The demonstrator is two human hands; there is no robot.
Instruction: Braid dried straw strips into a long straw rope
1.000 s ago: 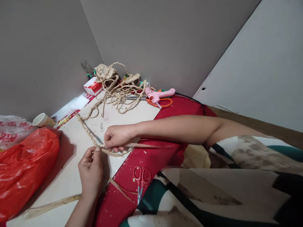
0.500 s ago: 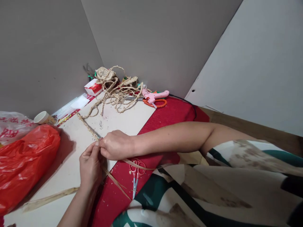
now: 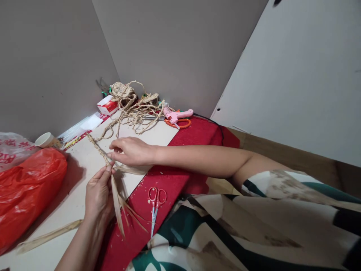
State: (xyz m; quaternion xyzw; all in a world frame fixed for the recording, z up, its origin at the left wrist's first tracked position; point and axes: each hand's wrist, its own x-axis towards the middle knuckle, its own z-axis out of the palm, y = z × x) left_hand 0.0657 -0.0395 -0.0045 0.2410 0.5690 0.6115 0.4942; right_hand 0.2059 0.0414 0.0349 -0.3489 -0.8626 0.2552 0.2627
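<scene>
Braided cord of dry plant fibre [image 3: 98, 149] over a pale board [image 3: 67, 207]. We find its working end pinched between the thumb and fingers of the left hand [image 3: 98, 190], a closed, narrow grip. From this point we trace the braid up and to the left to a bend, beyond which it appears to run back to a tangled heap of similar rope [image 3: 135, 107]. Loose strands [image 3: 116, 205] hang from the pinched end towards the red cloth [image 3: 197, 131]; others trail beneath the right hand. We note that the right hand [image 3: 131, 150] lies just beside the braid, its thumb and curled forefinger slightly parted; we cannot tell whether its tips touch the cord. Nearer the body, small red-handled scissors [image 3: 155, 205] rest on the cloth, and a flat dry strip [image 3: 50, 235] lies to the left of the left forearm. At the left edge we see a red plastic bag [image 3: 31, 188] and a paper cup [image 3: 46, 140]; near the heap, a pink glue gun [image 3: 176, 114] and a red-and-white box [image 3: 108, 106].
</scene>
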